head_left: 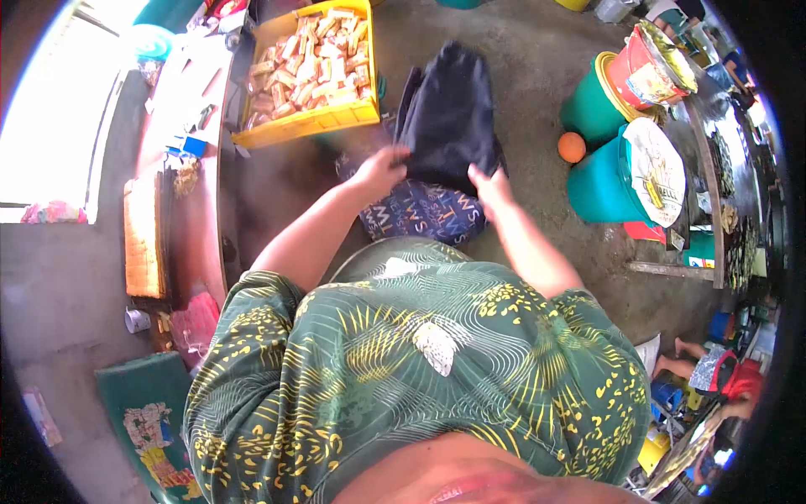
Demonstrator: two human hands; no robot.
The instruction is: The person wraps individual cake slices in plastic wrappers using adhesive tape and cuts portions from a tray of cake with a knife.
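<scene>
The left hand (382, 172) and right hand (494, 189) gripped the near end of a folded black cloth (449, 118), over a dark blue lettered cloth (424, 217). A loose grip could have made it slip.

The dark green top (369, 344) has yellow fronds and flecks, pale curved lines, loose sleeves (239, 344)

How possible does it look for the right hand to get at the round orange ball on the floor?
Probably yes, perhaps with some leaning: only bare grey floor shows between the right hand and the round orange ball, though that hand holds the dark folded cloth.
</scene>
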